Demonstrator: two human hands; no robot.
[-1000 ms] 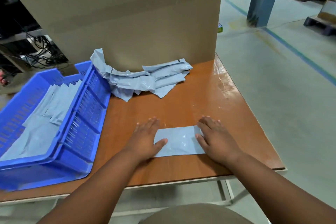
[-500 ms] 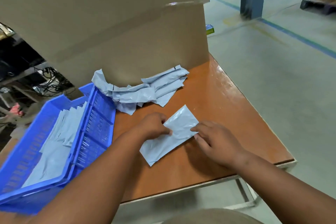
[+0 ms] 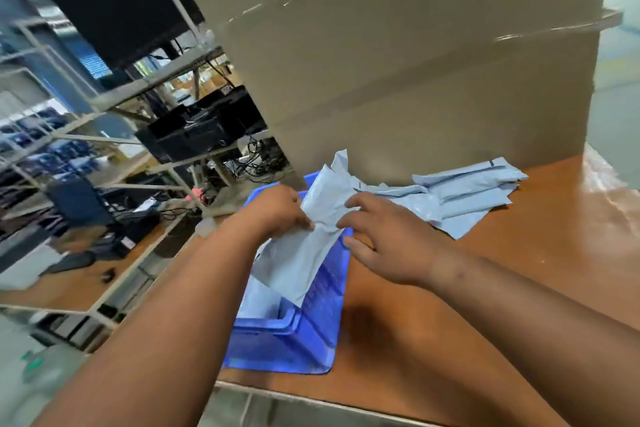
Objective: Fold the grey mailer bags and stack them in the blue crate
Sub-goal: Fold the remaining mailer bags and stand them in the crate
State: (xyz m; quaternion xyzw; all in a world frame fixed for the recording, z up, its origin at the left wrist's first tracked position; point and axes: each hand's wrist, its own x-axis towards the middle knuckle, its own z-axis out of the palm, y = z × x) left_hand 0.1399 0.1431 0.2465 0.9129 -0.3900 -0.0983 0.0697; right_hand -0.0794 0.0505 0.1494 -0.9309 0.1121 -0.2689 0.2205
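The setting is a warehouse packing station. A large cardboard carton (image 3: pixel 398 55) fills the upper centre. Metal racking (image 3: pixel 114 97) with cabled equipment occupies the left of the frame.

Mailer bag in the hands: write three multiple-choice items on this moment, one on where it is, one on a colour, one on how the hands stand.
1. Where is the folded mailer bag?
A. Flat on the table
B. Held up above the crate
C. Under the cardboard box

2. What colour is the crate?
A. Blue
B. Red
C. Green

3. How do the hands stand?
A. Both lie flat and open on the table
B. Only the right hand touches the bag
C. Both pinch the bag

Key: 1 B, the bag hangs in the air over the crate's near corner, clear of the orange table. 2 A, its slatted wall is plainly blue. 3 C, the left hand grips the bag's left edge and the right hand pinches its right edge with thumb and fingers. The loose pile of unfolded bags lies by the cardboard box.
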